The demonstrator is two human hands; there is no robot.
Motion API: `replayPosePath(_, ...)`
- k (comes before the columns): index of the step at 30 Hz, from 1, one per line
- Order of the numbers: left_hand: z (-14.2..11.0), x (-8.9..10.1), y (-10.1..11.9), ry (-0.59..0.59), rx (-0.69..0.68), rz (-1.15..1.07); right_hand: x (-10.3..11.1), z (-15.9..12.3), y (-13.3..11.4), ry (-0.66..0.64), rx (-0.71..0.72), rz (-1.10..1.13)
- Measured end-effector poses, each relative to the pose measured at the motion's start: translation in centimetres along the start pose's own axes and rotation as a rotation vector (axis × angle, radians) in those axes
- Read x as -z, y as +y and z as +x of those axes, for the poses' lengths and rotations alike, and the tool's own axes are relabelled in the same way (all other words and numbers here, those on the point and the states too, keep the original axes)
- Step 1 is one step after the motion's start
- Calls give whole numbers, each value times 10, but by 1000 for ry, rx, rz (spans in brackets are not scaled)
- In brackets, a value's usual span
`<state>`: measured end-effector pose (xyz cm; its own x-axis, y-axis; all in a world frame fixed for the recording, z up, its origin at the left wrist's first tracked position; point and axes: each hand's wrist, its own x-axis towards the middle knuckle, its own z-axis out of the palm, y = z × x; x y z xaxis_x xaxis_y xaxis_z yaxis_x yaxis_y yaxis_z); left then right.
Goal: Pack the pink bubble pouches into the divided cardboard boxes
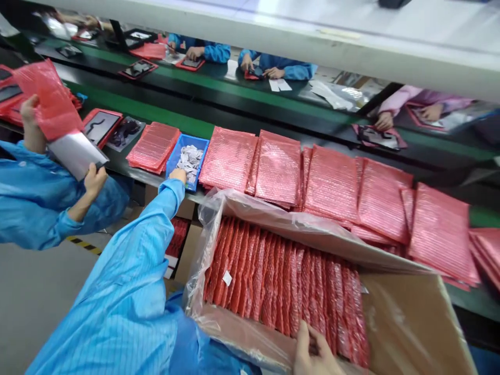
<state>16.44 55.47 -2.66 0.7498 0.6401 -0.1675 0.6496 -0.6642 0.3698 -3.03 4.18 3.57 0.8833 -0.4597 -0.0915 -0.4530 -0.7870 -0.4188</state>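
At ten o'clock the left hand [178, 175] sits at the near edge of the blue tray [194, 141] of pale packets [190, 159], fingers hidden, while at five the half-curled right hand [314, 351], possibly pinching, meets red pouches [273, 281] filed in the carton [406, 312].

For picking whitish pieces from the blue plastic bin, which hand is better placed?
Probably the left hand, at the near edge of the bin, by the pieces. The right hand is farther, at red bubble-wrap pouches in the brown cardboard box.
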Motion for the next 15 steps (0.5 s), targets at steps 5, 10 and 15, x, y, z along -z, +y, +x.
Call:
replayPosePath(5,-44,36,44,230,-195,-138,-4,-10,-2,80,195,-46)
replayPosePath(10,-140,47,154,295,-823,-441,-5,-8,-12,66,285,31)
replayPosePath(15,-272,-17,256,-445,-1197,-371,2,-13,-6,46,294,3)
